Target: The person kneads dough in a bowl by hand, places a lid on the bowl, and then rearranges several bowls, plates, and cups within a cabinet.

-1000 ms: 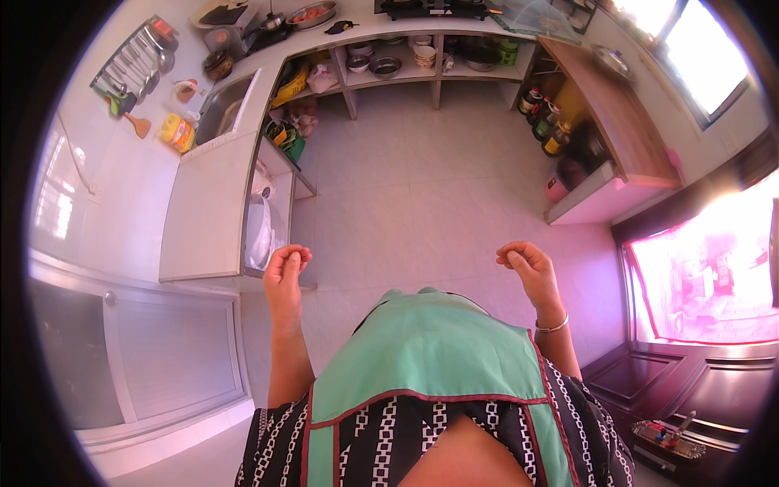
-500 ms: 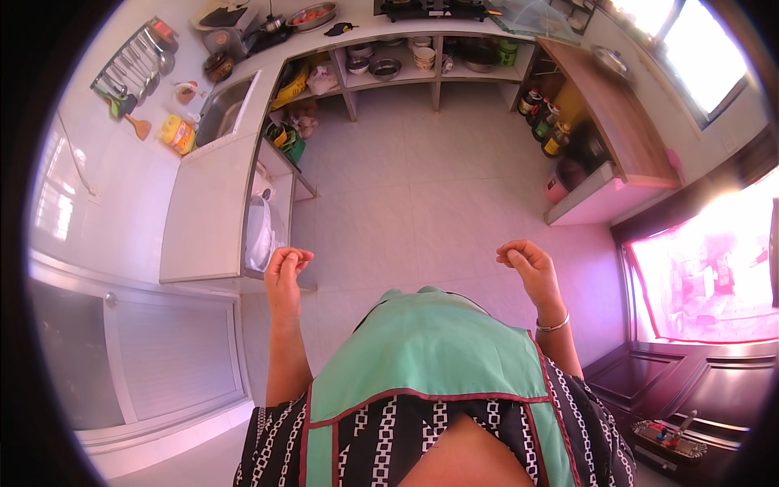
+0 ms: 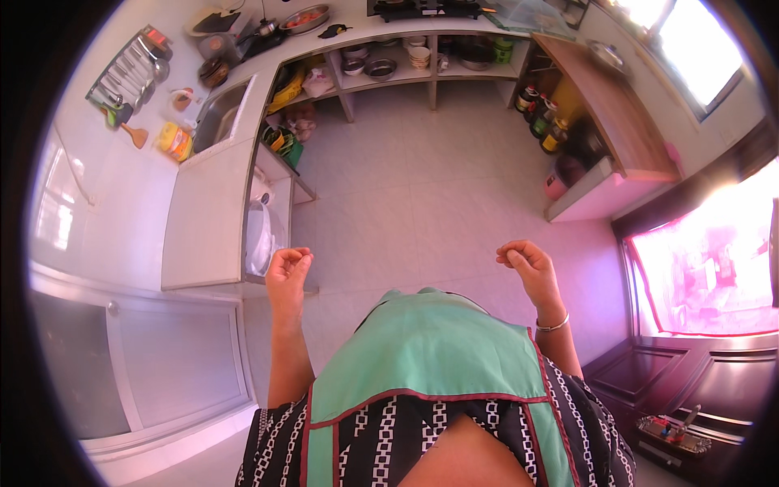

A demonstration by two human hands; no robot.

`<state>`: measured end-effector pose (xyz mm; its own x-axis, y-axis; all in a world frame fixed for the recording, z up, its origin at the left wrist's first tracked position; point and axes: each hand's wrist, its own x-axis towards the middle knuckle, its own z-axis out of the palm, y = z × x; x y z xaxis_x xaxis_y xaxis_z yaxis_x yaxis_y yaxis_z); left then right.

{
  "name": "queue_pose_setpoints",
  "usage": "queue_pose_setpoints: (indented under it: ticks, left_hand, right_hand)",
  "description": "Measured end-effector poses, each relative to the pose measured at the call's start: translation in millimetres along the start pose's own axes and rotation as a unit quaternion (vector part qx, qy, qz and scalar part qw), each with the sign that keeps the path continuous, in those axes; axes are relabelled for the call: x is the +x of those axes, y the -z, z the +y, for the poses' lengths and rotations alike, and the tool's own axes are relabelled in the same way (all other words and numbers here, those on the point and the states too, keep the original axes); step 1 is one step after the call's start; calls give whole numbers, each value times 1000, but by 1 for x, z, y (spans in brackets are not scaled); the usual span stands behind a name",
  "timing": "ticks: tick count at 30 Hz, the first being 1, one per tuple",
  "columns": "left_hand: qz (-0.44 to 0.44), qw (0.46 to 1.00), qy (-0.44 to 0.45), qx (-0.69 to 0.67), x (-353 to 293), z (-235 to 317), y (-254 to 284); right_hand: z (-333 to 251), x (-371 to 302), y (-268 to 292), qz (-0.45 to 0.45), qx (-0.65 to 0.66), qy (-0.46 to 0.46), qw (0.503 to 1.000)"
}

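My left hand (image 3: 288, 274) is raised in front of me, its fingers curled in and the thumb against them, with nothing visible in it. Beside it is the open lower shelf of the left counter (image 3: 207, 203), where a whitish bag or basin (image 3: 259, 235) stands. Opposite, my right hand (image 3: 531, 272) is held up over the floor in a similar loose curl, thumb on the fingers, also with nothing visible in it. A bracelet sits on the right wrist. Neither hand touches anything. A green apron (image 3: 430, 345) covers my front between them.
Counters curve around the tiled floor (image 3: 406, 187). A sink (image 3: 223, 118) is at the left, a black stove (image 3: 426, 8) at the back, shelved bowls (image 3: 380, 69) below. Bottles (image 3: 554, 134) stand under the wooden-topped right counter (image 3: 604, 105). A dark door (image 3: 706, 381) is at lower right.
My left hand has turned slightly, its thumb now more upright. The view has shifted a little against the room. My right hand stays in the same pose.
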<state>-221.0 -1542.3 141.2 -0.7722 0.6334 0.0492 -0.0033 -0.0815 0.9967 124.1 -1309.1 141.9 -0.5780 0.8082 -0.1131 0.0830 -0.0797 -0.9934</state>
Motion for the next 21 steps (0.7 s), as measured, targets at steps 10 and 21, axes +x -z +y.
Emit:
queue_pose_setpoints:
  ticks: [10,21]
  left_hand:
    - [-13,999,-20,28,3,-7,-3]
    - [2,1000,22,22,6,-2,-4]
  right_hand:
    - [2,2,-1,0,13,-10,1000]
    - [0,3,-3,0,21,-11,1000]
